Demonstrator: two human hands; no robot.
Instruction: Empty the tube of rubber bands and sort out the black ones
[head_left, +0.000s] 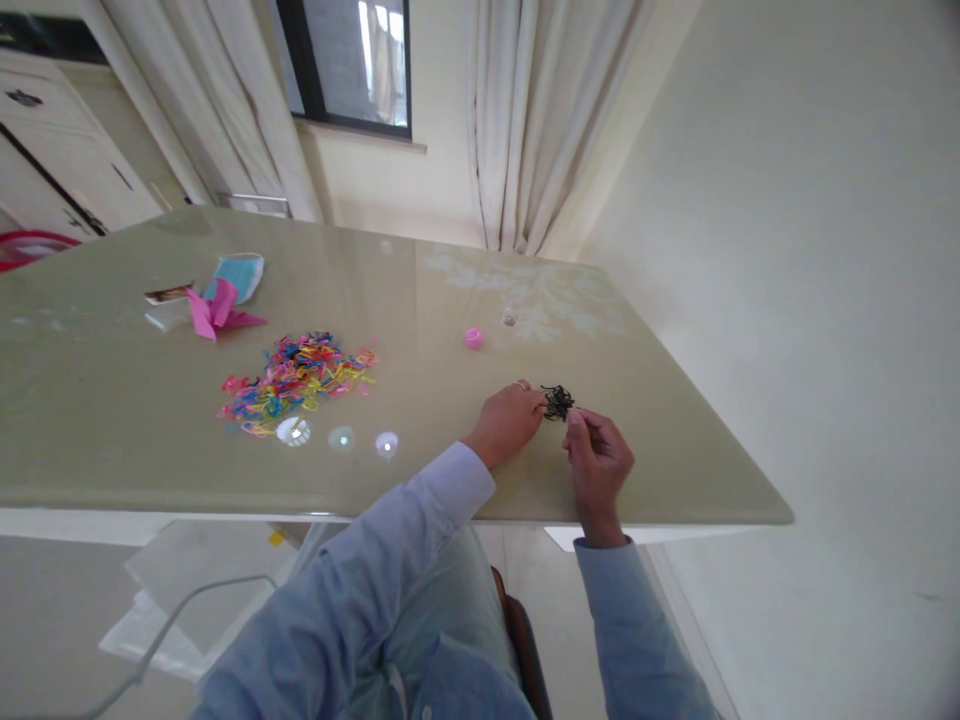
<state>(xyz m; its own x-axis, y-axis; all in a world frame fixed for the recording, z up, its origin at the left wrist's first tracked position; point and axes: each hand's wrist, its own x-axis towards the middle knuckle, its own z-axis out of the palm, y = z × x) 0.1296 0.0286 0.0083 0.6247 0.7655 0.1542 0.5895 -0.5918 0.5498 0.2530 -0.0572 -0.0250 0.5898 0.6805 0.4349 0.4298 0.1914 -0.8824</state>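
Note:
A small tangled bunch of black rubber bands [558, 402] lies on the table between my two hands. My left hand [508, 422] comes in from the left, its fingers closed at the left edge of the bunch. At the lower right edge, my right hand [600, 455] pinches thumb and forefinger together on the bands, with the other fingers curled in. How many strands each hand grips is too small to tell. Further left spreads a loose pile of coloured rubber bands [300, 375] in pink, yellow, blue and red.
Beyond my left hand sits a small pink round object [473, 338]. A pink folded paper shape [219, 310] and a blue face mask [238, 276] lie at the table's far left. The table [420, 400] ends near the wall [787, 300] on the right.

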